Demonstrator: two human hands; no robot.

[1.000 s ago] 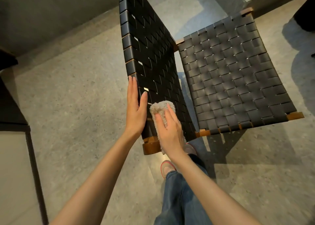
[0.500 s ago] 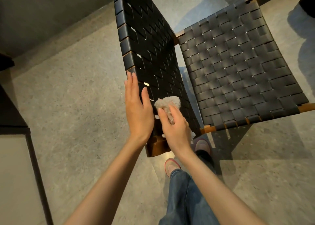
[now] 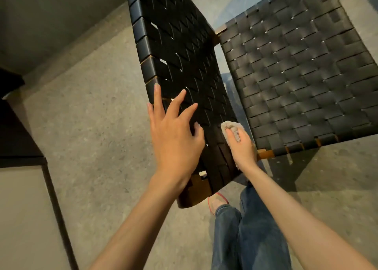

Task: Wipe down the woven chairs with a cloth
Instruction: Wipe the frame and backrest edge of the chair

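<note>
Nearest, jeans (image 3: 245, 239) and a red-edged shoe (image 3: 216, 203) are seen on the floor (image 3: 92, 126), close behind the chair (image 3: 204, 167). The stance is judged to have been taken so that the back can be reached from above.

The rounded wooden end of the frame (image 3: 190, 200) is noted at the near left.

The left hand (image 3: 173, 139) is laid over the near left part of the woven back (image 3: 180, 44) with fingers straight and spread, nothing grasped. Firm contact with the weave cannot be confirmed. The hand is judged to be placed there to steady the back against the wiping pressure.

The cloth (image 3: 237, 135) is bunched and gripped in the right hand (image 3: 243, 149), and is held against the near right edge of the back, just beside the gap to the seat. A compact wad is judged to suit the narrow straps.

Farther right, the woven seat (image 3: 296, 75) is found with nothing on it. Whether it has been wiped cannot be told.
</note>
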